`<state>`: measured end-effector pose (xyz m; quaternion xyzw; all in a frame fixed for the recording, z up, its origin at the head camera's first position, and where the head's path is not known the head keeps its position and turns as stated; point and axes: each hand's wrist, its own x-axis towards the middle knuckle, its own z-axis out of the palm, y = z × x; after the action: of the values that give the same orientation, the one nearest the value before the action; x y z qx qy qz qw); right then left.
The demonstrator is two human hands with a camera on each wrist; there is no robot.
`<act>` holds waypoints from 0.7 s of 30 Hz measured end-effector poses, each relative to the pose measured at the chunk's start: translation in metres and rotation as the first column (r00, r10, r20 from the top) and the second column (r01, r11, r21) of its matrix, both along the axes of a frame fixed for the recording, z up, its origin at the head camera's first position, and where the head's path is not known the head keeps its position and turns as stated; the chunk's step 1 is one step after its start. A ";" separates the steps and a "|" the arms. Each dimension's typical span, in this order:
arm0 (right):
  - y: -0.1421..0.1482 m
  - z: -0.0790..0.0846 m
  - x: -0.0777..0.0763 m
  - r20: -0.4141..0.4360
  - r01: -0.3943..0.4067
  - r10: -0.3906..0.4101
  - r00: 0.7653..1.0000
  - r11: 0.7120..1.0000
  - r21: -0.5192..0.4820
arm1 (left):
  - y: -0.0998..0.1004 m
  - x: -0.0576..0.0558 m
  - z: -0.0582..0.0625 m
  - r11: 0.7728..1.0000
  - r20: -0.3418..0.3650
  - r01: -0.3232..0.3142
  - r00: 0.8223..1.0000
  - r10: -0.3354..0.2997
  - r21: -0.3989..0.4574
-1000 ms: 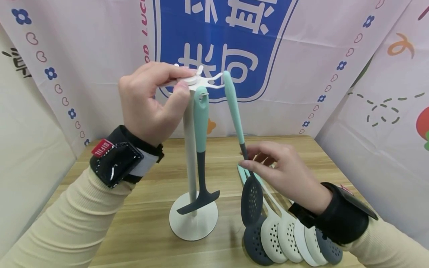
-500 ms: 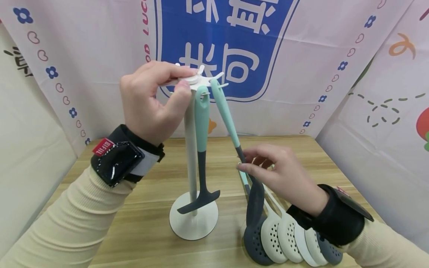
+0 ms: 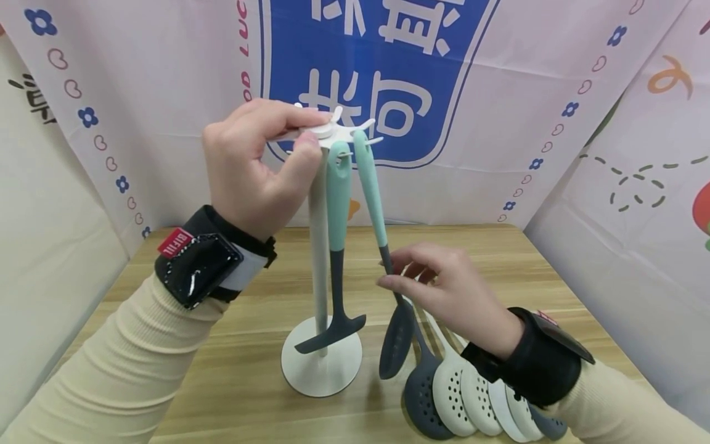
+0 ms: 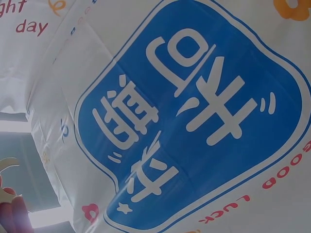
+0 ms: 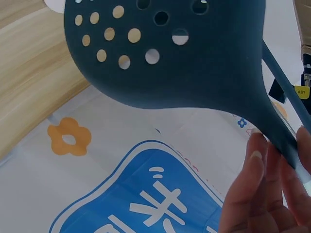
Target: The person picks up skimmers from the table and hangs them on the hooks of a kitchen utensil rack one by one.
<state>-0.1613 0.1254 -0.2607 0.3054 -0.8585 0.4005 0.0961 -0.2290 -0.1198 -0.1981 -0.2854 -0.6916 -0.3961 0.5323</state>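
My left hand (image 3: 257, 166) grips the hub at the top of a white utensil stand (image 3: 318, 246), thumb and fingers around it. In the left wrist view only fingertips (image 4: 18, 213) and a pale hook (image 4: 8, 165) show. From a front hook hangs a teal-handled utensil (image 3: 338, 327) with a dark crosswise blade. My right hand (image 3: 444, 290) pinches the dark neck of a skimmer (image 3: 397, 342), its perforated head (image 5: 160, 68) large in the right wrist view. The skimmer's teal handle leans against a right-hand hook; whether the hook passes through its hole I cannot tell.
Several skimmers and spoons, grey and cream, lie fanned out on the wooden table (image 3: 244, 345) under my right hand, a dark skimmer (image 3: 427, 394) leftmost. The stand's round white base (image 3: 302, 376) rests left of them. A printed cloth (image 3: 488, 123) hangs behind.
My right hand has moved left with the skimmer, bringing its handle top from beyond the hook tips in to the hook. The skimmer's head has turned and swung left. My left hand stays put.
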 end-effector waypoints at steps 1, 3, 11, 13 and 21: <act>-0.001 -0.001 0.000 0.005 -0.001 0.001 1.000 1.000 0.003 | 0.000 0.000 0.000 1.000 -0.002 -0.002 1.000 0.002 -0.005; -0.002 -0.002 -0.001 0.022 -0.001 0.001 1.000 1.000 0.007 | 0.001 0.001 0.000 1.000 -0.002 -0.006 1.000 0.006 -0.010; -0.007 -0.015 -0.003 0.084 0.014 -0.015 0.996 1.000 0.012 | 0.003 -0.003 0.002 0.999 -0.003 -0.007 1.000 0.007 -0.031; -0.007 -0.019 -0.003 0.084 0.018 -0.019 0.996 1.000 0.008 | 0.001 -0.006 0.003 0.998 -0.010 -0.013 1.000 0.012 -0.064; -0.008 -0.029 -0.006 0.110 0.037 -0.033 0.993 0.999 -0.035 | -0.004 -0.009 0.006 0.981 -0.012 -0.045 0.999 0.044 -0.191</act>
<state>-0.1675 0.1175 -0.2900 0.2661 -0.8601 0.4308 0.0616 -0.2378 -0.1236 -0.1920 -0.3213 -0.7305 -0.3146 0.5140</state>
